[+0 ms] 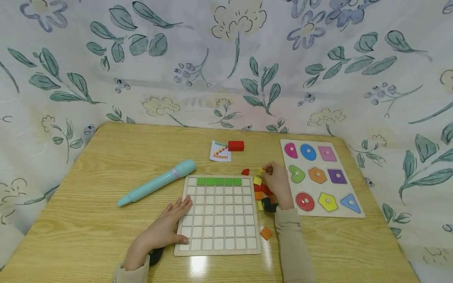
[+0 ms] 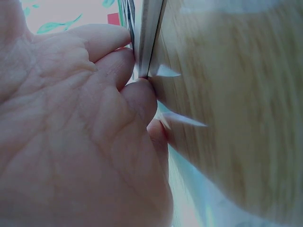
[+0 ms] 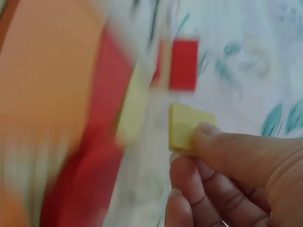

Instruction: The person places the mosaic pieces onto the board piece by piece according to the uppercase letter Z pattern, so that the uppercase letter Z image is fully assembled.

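Between thumb and fingertips my right hand (image 1: 277,179) pinches a yellow square tile (image 3: 189,127), just right of the board's upper right corner. Below and left of that hand lie loose pieces: another yellow tile (image 1: 257,181), red pieces (image 1: 266,190) and an orange tile (image 1: 259,195). My left hand (image 1: 166,226) rests with fingers spread on the left edge of the wooden grid board (image 1: 219,252). In the left wrist view its fingers lie against the board's edge. A row of green tiles (image 1: 219,181) fills the middle of the board's top row.
A turquoise pen-shaped object (image 1: 157,183) lies left of the board. Behind it are a printed pattern card (image 1: 220,154) and a red block (image 1: 236,146). A shape puzzle board (image 1: 334,212) lies at right. One orange tile (image 1: 266,233) sits near the board's lower right; a red quarter-round piece (image 1: 245,171) lies above.
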`<state>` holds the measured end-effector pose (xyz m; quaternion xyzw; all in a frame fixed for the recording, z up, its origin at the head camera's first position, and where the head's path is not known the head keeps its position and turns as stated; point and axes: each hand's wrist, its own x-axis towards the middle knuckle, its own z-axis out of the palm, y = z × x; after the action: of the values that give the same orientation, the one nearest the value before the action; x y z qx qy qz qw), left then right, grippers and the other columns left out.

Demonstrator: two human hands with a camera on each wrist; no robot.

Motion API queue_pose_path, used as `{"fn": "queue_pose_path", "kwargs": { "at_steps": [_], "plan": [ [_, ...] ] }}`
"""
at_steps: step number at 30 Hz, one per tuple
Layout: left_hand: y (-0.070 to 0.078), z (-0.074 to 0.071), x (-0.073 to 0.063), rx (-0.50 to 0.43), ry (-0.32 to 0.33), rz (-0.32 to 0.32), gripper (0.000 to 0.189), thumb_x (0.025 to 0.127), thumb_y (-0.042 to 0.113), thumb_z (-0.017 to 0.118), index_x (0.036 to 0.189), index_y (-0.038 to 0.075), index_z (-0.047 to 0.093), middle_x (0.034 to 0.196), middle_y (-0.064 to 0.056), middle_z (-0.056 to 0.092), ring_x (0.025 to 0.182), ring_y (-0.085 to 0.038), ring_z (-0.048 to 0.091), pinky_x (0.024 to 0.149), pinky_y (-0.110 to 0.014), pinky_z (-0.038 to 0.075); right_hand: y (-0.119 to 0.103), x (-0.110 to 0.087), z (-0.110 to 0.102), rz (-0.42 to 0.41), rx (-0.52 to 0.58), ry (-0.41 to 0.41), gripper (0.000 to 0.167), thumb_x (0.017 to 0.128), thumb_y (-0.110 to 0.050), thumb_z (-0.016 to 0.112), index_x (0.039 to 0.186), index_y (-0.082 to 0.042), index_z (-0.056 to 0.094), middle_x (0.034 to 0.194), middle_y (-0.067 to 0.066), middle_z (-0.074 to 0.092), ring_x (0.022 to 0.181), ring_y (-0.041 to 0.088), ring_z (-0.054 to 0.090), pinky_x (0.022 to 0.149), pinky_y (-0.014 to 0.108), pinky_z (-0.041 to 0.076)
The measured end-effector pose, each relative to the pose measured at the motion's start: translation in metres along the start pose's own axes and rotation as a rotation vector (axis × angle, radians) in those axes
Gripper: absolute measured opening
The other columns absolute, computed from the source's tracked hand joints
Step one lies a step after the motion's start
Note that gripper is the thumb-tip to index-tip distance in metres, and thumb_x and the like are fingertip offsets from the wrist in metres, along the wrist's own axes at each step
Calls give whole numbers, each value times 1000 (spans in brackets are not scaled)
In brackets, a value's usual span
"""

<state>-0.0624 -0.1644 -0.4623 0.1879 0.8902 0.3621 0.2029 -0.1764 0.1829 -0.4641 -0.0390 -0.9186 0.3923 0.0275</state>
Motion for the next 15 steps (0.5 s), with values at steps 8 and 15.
{"fn": "queue_pose_path", "kwargs": {
  "at_steps": [8, 15],
  "plan": [
    [1, -1, -3, -6, 5, 10, 104, 69, 20, 84, 153, 3, 24, 163, -13, 14, 150, -37, 6, 123, -52, -1, -40, -15, 36, -111, 94, -247, 8, 88, -10, 70, 95, -6, 67, 91, 8, 69, 80, 17, 62, 73, 27, 53],
    [2, -2, -3, 9, 9, 11, 105, 68, 21, 84, 152, 2, 25, 162, -14, 15, 150, -38, 7, 119, -61, 4, -51, -26, 49, -167, 31, -345, 4, 86, -7, 71, 88, -6, 68, 81, 5, 66, 71, 12, 56, 64, 23, 48]
  ]
}}
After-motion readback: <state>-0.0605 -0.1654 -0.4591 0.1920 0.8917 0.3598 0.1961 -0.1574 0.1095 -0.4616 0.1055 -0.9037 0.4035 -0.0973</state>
